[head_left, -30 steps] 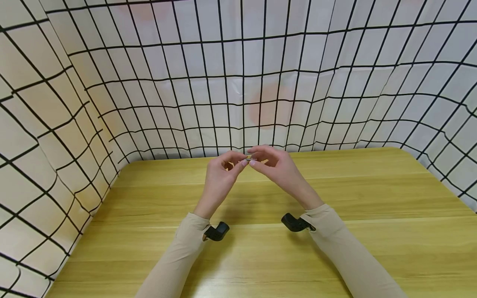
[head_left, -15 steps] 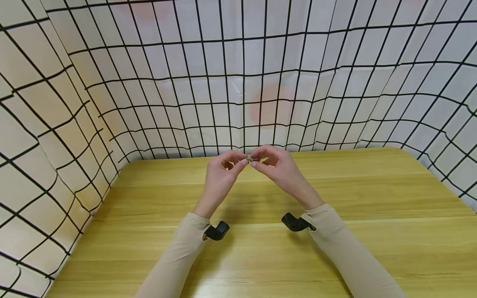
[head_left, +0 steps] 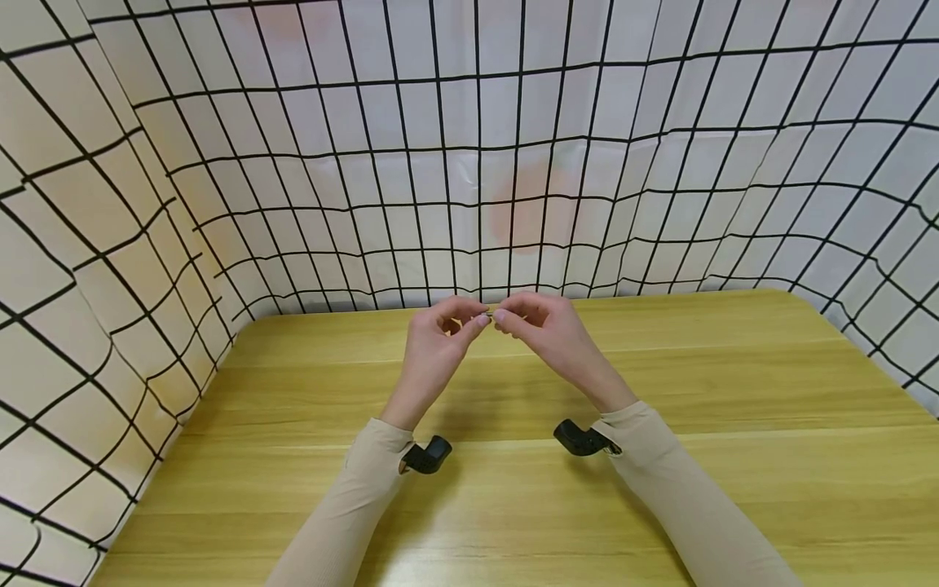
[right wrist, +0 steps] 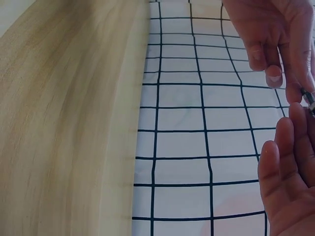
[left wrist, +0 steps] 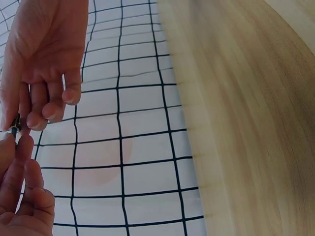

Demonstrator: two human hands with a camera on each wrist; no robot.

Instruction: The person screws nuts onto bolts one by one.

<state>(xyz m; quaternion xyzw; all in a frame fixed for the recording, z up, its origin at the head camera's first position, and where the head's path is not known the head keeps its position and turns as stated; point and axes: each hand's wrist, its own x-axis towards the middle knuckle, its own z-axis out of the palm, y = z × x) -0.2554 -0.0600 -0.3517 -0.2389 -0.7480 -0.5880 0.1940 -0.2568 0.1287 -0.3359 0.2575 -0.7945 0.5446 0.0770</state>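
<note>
A small metal rod (head_left: 490, 315), shiny and screw-like, spans the gap between both hands' fingertips above the far part of the table. My left hand (head_left: 434, 342) pinches its left end between thumb and forefinger. Thumb and forefinger of my right hand (head_left: 548, 328) pinch the other end and cover most of it. In the right wrist view the metal rod (right wrist: 308, 98) shows a dark tip and a silvery, ridged part near the frame's edge. The left wrist view gives only a sliver of it between the fingertips; its exact kind is hard to tell.
A wooden table (head_left: 484, 505) lies under both forearms. White sheeting with a black grid (head_left: 455, 179) rises behind its far edge and along both sides. Black wrist-camera mounts (head_left: 428, 455) protrude inward from the sleeve cuffs.
Half a second ago my right thumb and forefinger were spread, with more of the rod showing. They have come together on its right end. The left hand has stayed almost still.
</note>
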